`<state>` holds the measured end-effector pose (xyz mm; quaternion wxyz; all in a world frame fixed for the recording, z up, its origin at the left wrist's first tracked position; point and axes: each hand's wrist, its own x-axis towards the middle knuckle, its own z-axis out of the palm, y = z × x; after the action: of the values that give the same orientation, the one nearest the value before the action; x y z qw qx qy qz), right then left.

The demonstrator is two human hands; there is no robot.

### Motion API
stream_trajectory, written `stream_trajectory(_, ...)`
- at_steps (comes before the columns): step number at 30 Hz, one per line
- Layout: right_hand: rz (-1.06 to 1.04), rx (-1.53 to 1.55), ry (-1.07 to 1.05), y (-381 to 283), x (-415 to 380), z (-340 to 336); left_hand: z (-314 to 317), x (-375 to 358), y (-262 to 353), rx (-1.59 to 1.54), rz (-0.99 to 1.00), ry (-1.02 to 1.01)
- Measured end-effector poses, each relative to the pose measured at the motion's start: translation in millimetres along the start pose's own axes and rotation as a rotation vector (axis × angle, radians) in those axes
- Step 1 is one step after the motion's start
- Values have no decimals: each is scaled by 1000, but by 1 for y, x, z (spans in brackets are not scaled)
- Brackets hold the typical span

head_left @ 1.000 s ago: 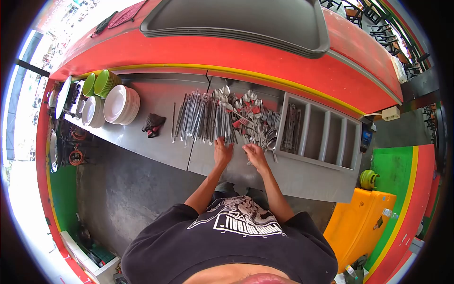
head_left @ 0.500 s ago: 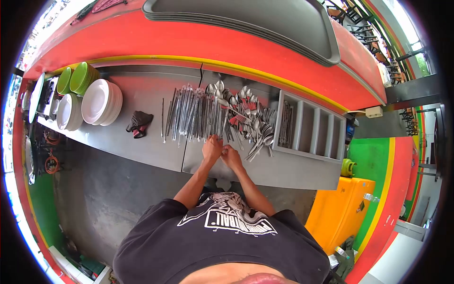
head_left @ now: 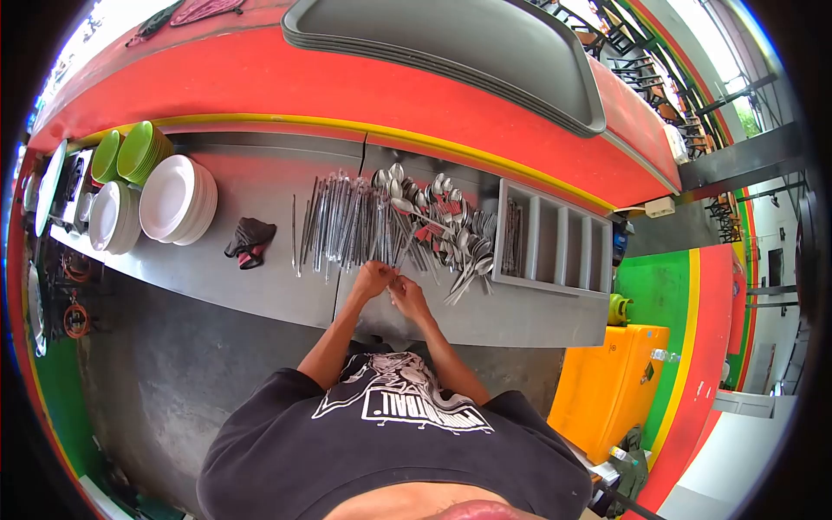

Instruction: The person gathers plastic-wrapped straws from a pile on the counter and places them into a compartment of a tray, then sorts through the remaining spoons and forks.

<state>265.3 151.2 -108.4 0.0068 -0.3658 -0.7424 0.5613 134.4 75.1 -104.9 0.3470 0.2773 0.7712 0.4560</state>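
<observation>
My left hand (head_left: 373, 279) and my right hand (head_left: 406, 293) meet at the near edge of the cutlery, fingers closed together on something too small to make out. Just beyond them lies a row of wrapped cutlery (head_left: 338, 217) in clear sleeves. To its right is a loose heap of spoons and forks (head_left: 451, 221), some with red parts. Right of the heap stands a grey divided tray (head_left: 546, 282), its leftmost compartment holding cutlery and its other compartments bare. A thin wrapped piece (head_left: 294, 234) lies apart on the left.
A dark crumpled cloth (head_left: 251, 241) lies on the steel counter (head_left: 217, 277). White plates (head_left: 169, 199) and green bowls (head_left: 139, 152) are stacked at the left. Large grey trays (head_left: 451, 43) rest on the red ledge (head_left: 260, 87) beyond. A yellow cabinet (head_left: 598, 381) stands at the right.
The view has shifted slightly, so the counter and its items sit a little differently. My hands stay together, slightly lower in the view, with only a small change in finger position.
</observation>
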Motion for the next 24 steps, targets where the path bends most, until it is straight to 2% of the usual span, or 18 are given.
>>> stream_trajectory(6, 37, 78, -46, -7, -14, 8, -23, 1, 6, 140, 20, -171)
stream_trajectory(9, 11, 91, -93, -6, -12, 8, -30, 0, 9, 61, -18, -248)
stream_trajectory(12, -21, 105, -134, -18, -13, -1, -38, -2, 17, 24, -14, -240)
stream_trajectory(15, -70, 73, -158, -35, -12, -8, -48, -10, 33, 49, 32, -148)
stream_trajectory(22, -177, -42, -159, -107, -23, -22, -102, -22, 80, -166, 45, -226)
stream_trajectory(24, -204, 8, -175, -114, -22, -22, -105, -20, 82, -382, 32, -217)
